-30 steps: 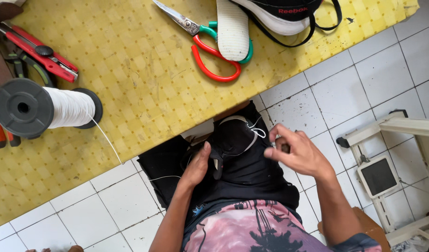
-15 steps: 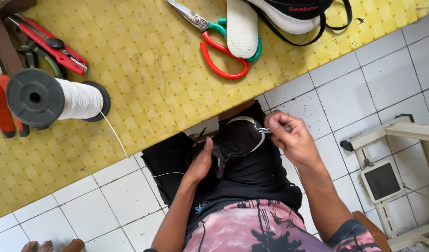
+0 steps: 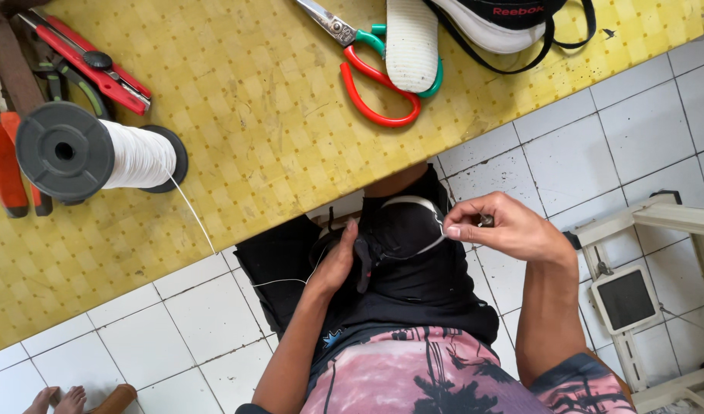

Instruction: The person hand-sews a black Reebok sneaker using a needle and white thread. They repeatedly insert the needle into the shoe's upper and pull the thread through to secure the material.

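While the left hand (image 3: 338,264) grips a black shoe (image 3: 402,230), the right hand (image 3: 493,227) pinches white thread (image 3: 195,215). A spool (image 3: 99,153) lies on the table (image 3: 275,130).

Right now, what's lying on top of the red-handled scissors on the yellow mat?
A white shoe insole lies across the scissors, covering part of the handle loops; the blades stay visible on the yellow mat.

The person wore a pink shirt (image 3: 413,376) printed with black palm shapes, short-sleeved, over dark shorts (image 3: 413,299); both forearms were bare.

1 thread spool (image 3: 99,156), 1 scissors (image 3: 367,61), 1 red box cutter (image 3: 91,65), 1 white insole (image 3: 411,42), 2 hands: left (image 3: 338,261) & right (image 3: 497,228).
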